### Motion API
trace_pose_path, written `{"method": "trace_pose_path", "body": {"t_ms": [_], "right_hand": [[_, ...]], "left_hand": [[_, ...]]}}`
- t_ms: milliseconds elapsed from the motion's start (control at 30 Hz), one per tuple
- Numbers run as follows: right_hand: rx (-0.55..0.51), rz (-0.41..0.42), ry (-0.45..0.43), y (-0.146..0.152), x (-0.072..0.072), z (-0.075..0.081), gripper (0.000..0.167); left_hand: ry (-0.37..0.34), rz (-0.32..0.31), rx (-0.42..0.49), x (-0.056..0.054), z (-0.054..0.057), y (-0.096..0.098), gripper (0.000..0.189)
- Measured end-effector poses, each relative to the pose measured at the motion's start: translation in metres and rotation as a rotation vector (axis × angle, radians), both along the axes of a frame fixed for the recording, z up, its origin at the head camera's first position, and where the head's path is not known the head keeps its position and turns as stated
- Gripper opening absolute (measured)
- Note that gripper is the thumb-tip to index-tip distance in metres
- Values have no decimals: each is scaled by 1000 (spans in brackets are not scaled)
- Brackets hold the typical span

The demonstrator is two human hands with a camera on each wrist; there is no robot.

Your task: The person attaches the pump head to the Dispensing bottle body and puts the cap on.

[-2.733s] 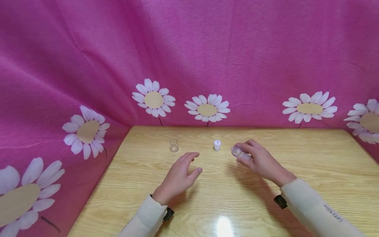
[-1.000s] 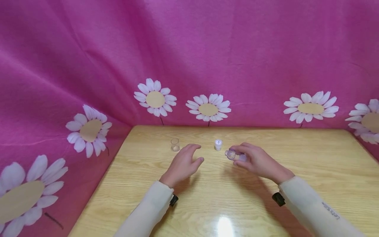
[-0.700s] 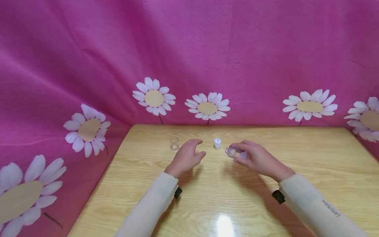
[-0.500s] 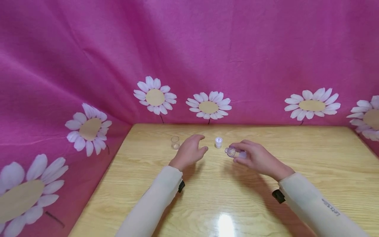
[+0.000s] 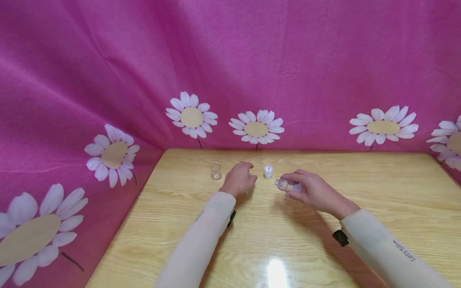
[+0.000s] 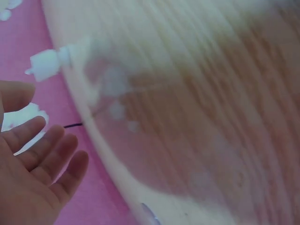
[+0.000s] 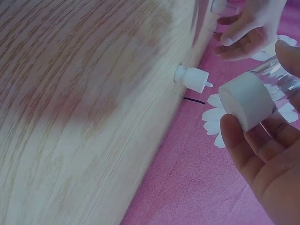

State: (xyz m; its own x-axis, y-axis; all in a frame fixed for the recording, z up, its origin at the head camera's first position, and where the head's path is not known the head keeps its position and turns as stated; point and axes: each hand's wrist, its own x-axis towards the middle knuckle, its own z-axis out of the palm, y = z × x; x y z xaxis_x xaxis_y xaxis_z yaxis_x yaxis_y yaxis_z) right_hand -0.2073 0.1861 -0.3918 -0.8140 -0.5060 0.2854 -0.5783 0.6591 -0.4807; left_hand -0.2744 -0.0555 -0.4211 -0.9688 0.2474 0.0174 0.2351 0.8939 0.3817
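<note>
My right hand (image 5: 313, 192) grips a small clear bottle (image 5: 282, 184) above the table, its neck tilted to the left. A wide white base (image 7: 243, 101) on the bottle shows between the fingers in the right wrist view. My left hand (image 5: 238, 180) hovers with relaxed fingers and holds nothing. Between the hands a small white nozzle cap (image 5: 268, 172) stands upright on the table, a short tip on its top in the left wrist view, apart from the left fingers (image 6: 75, 168). Left of that hand stands a clear, cup-like cover (image 5: 216, 172).
The wooden table (image 5: 306, 248) meets a pink cloth (image 5: 317, 72) with white daisies at its back and left side. A bright light reflection (image 5: 276, 272) lies on the front of the tabletop.
My left hand has moved forward and right, closer to the white nozzle cap. My right hand earlier shifted slightly left, turning the bottle's neck leftward, and now stays nearly still.
</note>
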Motion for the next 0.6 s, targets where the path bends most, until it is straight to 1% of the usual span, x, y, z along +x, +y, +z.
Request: {"method": "trace_pose_path", "body": {"t_ms": [100, 167, 233, 333, 433, 600], "right_hand": [[-4, -1, -6, 2, 0, 1, 37], [-8, 0, -10, 2, 1, -1, 37], [-5, -1, -12, 3, 2, -3, 37], [2, -4, -5, 6, 4, -7, 37], [11, -9, -2, 8, 4, -8, 37], [5, -5, -21, 6, 1, -7, 37]], "left_hand": [[-5, 20, -8, -4, -2, 2, 43], [-8, 23, -4, -4, -4, 3, 44], [-8, 15, 5, -4, -6, 6, 45], [-2, -1, -4, -5, -8, 14, 45], [4, -10, -42, -10, -9, 20, 45], [1, 18, -105, -22, -6, 21, 47]]}}
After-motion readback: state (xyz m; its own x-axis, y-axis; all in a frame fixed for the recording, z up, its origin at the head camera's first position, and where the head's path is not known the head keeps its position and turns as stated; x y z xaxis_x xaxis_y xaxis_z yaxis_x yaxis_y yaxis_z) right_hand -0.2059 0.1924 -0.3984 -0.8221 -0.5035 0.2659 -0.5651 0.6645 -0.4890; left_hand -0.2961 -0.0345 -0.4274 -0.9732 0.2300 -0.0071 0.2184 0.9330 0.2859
